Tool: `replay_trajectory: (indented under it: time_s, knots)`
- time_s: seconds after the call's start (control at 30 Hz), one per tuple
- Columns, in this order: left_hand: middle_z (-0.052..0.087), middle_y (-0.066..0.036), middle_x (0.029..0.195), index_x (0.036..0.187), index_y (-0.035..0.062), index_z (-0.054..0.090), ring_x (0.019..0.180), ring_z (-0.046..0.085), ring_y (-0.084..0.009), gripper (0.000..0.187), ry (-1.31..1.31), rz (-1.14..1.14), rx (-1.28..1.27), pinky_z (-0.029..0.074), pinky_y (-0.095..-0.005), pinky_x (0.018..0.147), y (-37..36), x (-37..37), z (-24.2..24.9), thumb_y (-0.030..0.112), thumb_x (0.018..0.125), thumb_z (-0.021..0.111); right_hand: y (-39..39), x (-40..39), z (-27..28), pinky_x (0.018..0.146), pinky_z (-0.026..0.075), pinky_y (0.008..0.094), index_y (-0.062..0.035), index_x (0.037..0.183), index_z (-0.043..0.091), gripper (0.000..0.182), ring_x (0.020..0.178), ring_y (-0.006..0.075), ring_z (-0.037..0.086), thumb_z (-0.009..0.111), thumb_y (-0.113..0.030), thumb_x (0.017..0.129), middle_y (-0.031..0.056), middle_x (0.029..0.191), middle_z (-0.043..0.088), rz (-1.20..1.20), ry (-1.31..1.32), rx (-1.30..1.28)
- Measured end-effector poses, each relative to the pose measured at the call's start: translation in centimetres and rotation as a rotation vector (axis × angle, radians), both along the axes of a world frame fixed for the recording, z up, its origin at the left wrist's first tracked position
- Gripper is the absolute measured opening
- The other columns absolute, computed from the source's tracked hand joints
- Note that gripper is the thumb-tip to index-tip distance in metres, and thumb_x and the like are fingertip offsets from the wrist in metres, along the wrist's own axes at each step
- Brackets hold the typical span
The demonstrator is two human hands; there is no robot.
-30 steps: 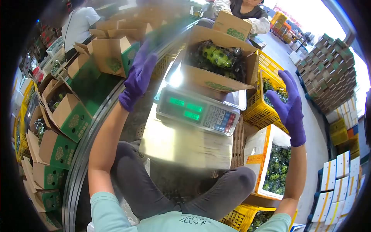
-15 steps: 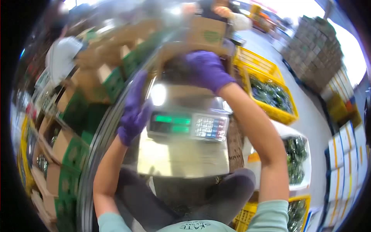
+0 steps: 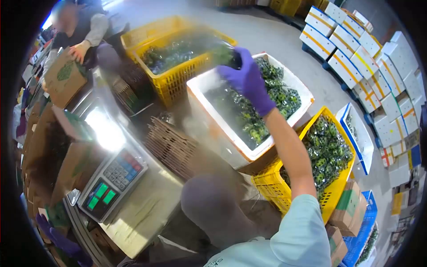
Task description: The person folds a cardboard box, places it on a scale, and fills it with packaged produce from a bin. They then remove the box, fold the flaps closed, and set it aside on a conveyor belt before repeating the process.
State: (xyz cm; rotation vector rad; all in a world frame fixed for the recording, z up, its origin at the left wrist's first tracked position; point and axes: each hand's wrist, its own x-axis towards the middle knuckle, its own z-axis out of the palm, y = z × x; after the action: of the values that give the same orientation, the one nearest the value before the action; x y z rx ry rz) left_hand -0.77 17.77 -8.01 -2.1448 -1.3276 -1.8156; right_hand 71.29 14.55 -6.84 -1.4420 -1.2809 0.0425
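Observation:
My right hand (image 3: 249,84), in a purple glove, is above the white foam box (image 3: 218,129). Its fingers are closed round a dark green, blurred pack of greens (image 3: 223,54). Shiny wrapped packs of leafy greens (image 3: 262,111) lie inside the foam box below. My left hand (image 3: 64,242), also gloved in purple, is at the lower left edge with its fingers stretched out, beside the metal rail and cartons. A scale (image 3: 111,182) with green lit digits and a keypad stands between my hands, an opened carton (image 3: 55,155) beyond it.
A yellow crate of greens (image 3: 175,80) stands behind the foam box, another yellow crate (image 3: 273,189) at its right. At the far left a person (image 3: 91,33) holds a carton (image 3: 64,82). White boxes (image 3: 351,53) are stacked at the back right. Folded cardboard (image 3: 171,144) lies beside the scale.
My view has swung right. My right hand has moved from the carton by the scale to above the foam box, now with a pack of greens. My left hand sits lower left.

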Motion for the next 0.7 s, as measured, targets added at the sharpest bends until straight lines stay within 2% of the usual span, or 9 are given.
replay_trajectory:
  time_s: [0.13,0.2,0.27,0.3,0.33,0.4,0.5,0.57,0.7]
  knots:
    - [0.050,-0.026,0.130,0.128,-0.0084,0.047,0.110,0.056,-0.0352,0.042,0.062,0.118,0.008,0.049,-0.0442,0.092,-0.1,1.0,0.2,0.024,0.101,0.048,-4.2,14.6,-11.8,0.077,0.053,0.0379,0.0008,0.110,0.059,0.059,0.084,0.0285,0.066,0.081,-0.035,0.069,0.0193,0.096,0.068,-0.338,0.030,-0.368]
    - [0.029,-0.014,0.154,0.149,0.0037,0.029,0.142,0.028,-0.0255,0.061,0.264,0.263,-0.036,0.020,-0.0398,0.116,-0.7,2.8,0.6,0.042,0.102,0.031,-5.5,17.3,-15.8,0.084,0.051,0.0420,-0.0017,0.116,0.057,0.062,0.096,0.0323,0.065,0.079,-0.039,0.070,0.0215,0.106,0.065,-0.405,-0.058,-0.647]
    - [0.029,-0.015,0.154,0.148,0.0030,0.029,0.141,0.029,-0.0261,0.060,0.366,0.172,-0.018,0.021,-0.0399,0.116,0.4,-3.2,-0.5,0.040,0.102,0.032,-5.6,17.9,-18.3,0.091,0.048,0.0453,-0.0054,0.122,0.055,0.067,0.109,0.0354,0.059,0.076,-0.043,0.072,0.0220,0.119,0.059,-0.525,-0.428,-1.046]
    - [0.029,-0.015,0.154,0.148,0.0027,0.029,0.141,0.030,-0.0264,0.059,0.416,0.128,-0.006,0.021,-0.0399,0.116,0.5,-3.4,-0.5,0.040,0.102,0.033,-4.2,17.4,-18.3,0.094,0.046,0.0464,-0.0088,0.126,0.052,0.069,0.117,0.0352,0.054,0.074,-0.045,0.071,0.0198,0.127,0.053,-0.421,-0.337,-1.129]
    - [0.029,-0.015,0.154,0.148,0.0023,0.030,0.141,0.030,-0.0267,0.059,0.466,0.082,0.005,0.021,-0.0400,0.116,0.6,-3.5,-0.3,0.039,0.102,0.034,-2.6,17.1,-20.0,0.094,0.046,0.0464,-0.0088,0.126,0.052,0.069,0.117,0.0352,0.054,0.074,-0.045,0.071,0.0198,0.127,0.053,-0.411,-0.330,-1.130]
    - [0.029,-0.016,0.153,0.147,0.0010,0.030,0.140,0.031,-0.0282,0.057,0.040,0.221,-0.257,0.022,-0.0403,0.116,-0.7,3.2,1.2,0.036,0.102,0.035,1.1,16.0,-24.3,0.094,0.046,0.0465,-0.0107,0.128,0.050,0.067,0.118,0.0354,0.053,0.075,-0.036,0.071,0.0168,0.130,0.051,-0.233,-0.471,-0.897]
    - [0.024,-0.021,0.154,0.148,-0.0038,0.021,0.141,0.027,-0.0307,0.063,0.400,0.317,-0.232,0.024,-0.0429,0.114,-1.7,6.4,2.8,0.037,0.101,0.029,7.0,12.2,-25.8,0.095,0.046,0.0478,-0.0180,0.132,0.049,0.068,0.125,0.0362,0.048,0.075,-0.025,0.070,0.0149,0.137,0.046,-0.173,-0.405,-0.920]
    - [0.027,-0.019,0.153,0.148,-0.0018,0.025,0.141,0.028,-0.0290,0.060,0.422,0.330,-0.183,0.023,-0.0412,0.115,-1.7,6.9,3.0,0.036,0.102,0.031,9.9,11.2,-28.9,0.096,0.045,0.0478,-0.0243,0.133,0.048,0.068,0.131,0.0389,0.041,0.074,-0.016,0.070,0.0150,0.144,0.038,-0.255,-0.823,-0.687]
    - [0.030,-0.016,0.153,0.147,0.0005,0.030,0.141,0.030,-0.0274,0.058,0.482,0.415,-0.108,0.023,-0.0392,0.115,-0.8,3.1,2.5,0.037,0.102,0.032,11.8,12.4,-31.4,0.101,0.043,0.0471,-0.0287,0.134,0.048,0.071,0.134,0.0409,0.035,0.074,-0.013,0.070,0.0155,0.147,0.035,-0.103,-0.650,-0.937]
